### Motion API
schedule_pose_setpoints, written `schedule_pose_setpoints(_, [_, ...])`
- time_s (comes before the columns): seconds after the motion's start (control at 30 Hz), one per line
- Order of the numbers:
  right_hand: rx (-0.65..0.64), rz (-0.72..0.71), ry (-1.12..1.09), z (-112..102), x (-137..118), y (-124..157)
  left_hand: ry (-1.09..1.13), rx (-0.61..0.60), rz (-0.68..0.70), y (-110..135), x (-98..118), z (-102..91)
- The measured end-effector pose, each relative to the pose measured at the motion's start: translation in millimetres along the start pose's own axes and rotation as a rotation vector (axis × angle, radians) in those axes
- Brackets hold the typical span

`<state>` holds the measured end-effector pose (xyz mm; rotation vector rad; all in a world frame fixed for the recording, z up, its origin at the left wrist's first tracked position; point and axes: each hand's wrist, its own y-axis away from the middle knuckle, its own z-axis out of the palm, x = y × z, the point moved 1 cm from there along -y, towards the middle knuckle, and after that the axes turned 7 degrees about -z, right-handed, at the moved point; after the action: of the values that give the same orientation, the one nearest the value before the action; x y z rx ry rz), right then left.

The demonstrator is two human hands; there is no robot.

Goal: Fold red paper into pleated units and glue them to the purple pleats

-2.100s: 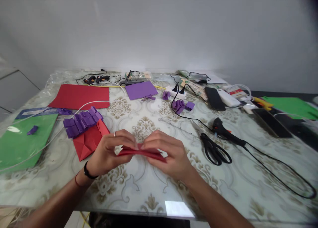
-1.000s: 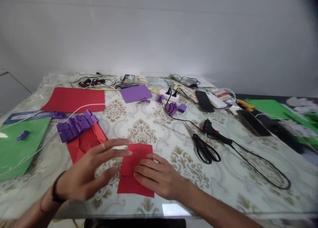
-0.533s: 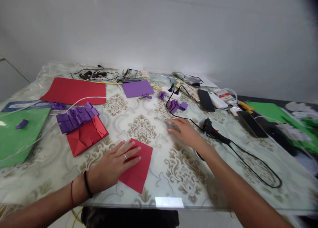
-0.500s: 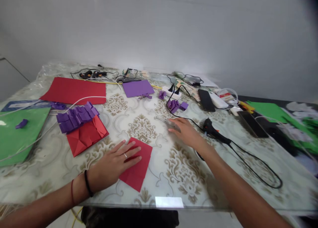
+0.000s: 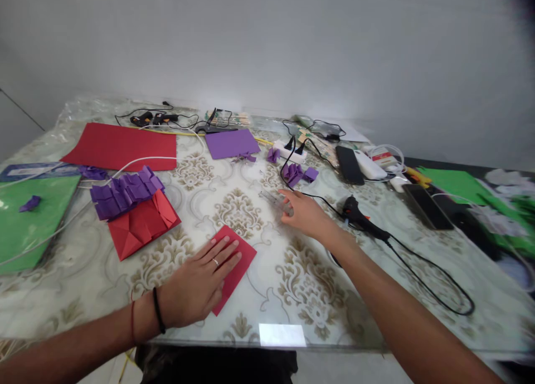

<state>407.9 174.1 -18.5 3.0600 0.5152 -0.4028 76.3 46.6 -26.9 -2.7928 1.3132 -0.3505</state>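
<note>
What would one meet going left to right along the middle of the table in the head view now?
Green sheet at the left edge → folded red piece → red sheet under the left hand → right hand at a clear strip → black glue gun → nearer dark phone.

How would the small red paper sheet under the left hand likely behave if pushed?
The small red paper sheet would probably slide rather than tip, lying flat on the glossy, floral-patterned tabletop. It looks thin, so likely light and easily bent.
</note>
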Motion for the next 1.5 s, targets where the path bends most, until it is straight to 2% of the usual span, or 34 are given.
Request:
schedule_pose_setpoints(0.13, [-0.006,-0.012,0.042,-5.3,-8.8,-3.8,0.043,-0.023,0.023,-6.9,-10.1,-2.3])
schedule_pose_setpoints(0.23, [-0.013,-0.057,0.039,-12.8,-22.2,8.1,0.063,0.006,0.018,-9.4,-11.7,-1.5])
schedule_pose_setpoints(0.4, [-0.123,-0.23,-0.002,-24.4,-68.1,69.0,0.046,0.016,-0.026,-8.0,-8.8,3.7])
schedule_pose_setpoints(0.5, [-0.266,-0.241,-0.003,-27.4,-97.2,100.9,0.043,0.019,-0.029,-7.7,-8.0,4.8])
schedule_pose_setpoints(0.57, [-0.367,-0.209,0.023,-28.5,-111.4,108.5,0.053,0.022,-0.021,-8.2,-8.1,3.8])
schedule_pose_setpoints(0.77, [-0.506,-0.178,0.118,-34.8,-136.7,88.8,0.12,0.033,0.023,-9.5,-9.2,-2.0])
schedule_pose_setpoints(1.0, [-0.534,-0.241,0.172,-33.9,-157.2,76.0,0.141,0.034,0.012,-9.3,-8.8,-0.2])
schedule_pose_setpoints(1.17, [-0.6,-0.216,0.161,-35.0,-161.9,69.3,0.143,0.017,0.017,-9.2,-9.0,-0.1])
schedule_pose_setpoints(1.5, [-0.569,-0.247,0.139,-37.6,-159.7,68.3,0.122,0.065,-0.015,-7.2,-8.7,4.2])
